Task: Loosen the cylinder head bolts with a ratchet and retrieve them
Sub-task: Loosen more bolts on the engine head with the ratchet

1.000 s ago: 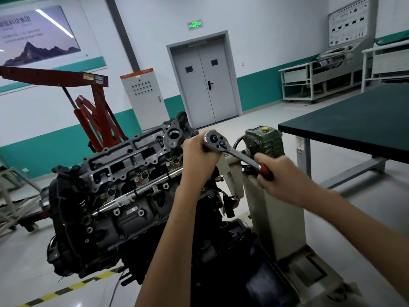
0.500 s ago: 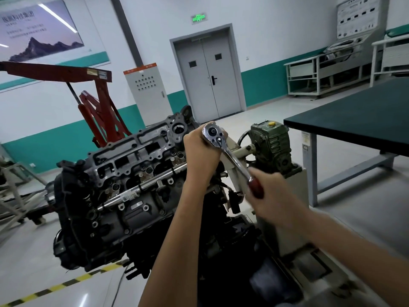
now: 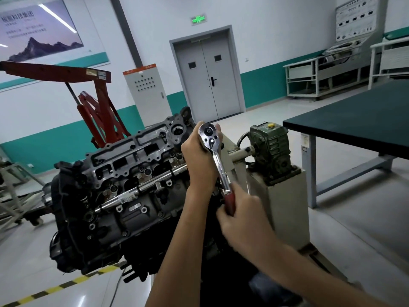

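A chrome ratchet (image 3: 215,156) with a red handle stands over the right end of the cylinder head (image 3: 137,160) of an engine on a stand. My left hand (image 3: 199,160) curls round the ratchet's head and hides the socket and the bolt under it. My right hand (image 3: 241,216) grips the red handle, which points down toward me. Several bolt heads show along the top of the cylinder head. A long chrome bar (image 3: 141,189) lies lengthwise across the engine.
A green gearbox (image 3: 270,149) on the beige engine stand (image 3: 285,202) sits just right of my hands. A dark-topped workbench (image 3: 354,125) stands at the right. A red engine hoist (image 3: 97,107) and a grey cabinet (image 3: 146,94) stand behind the engine. A yellow-black floor stripe (image 3: 66,284) runs below.
My right hand has swung the ratchet handle from pointing right to pointing down toward me. My left hand has stayed on the ratchet head.
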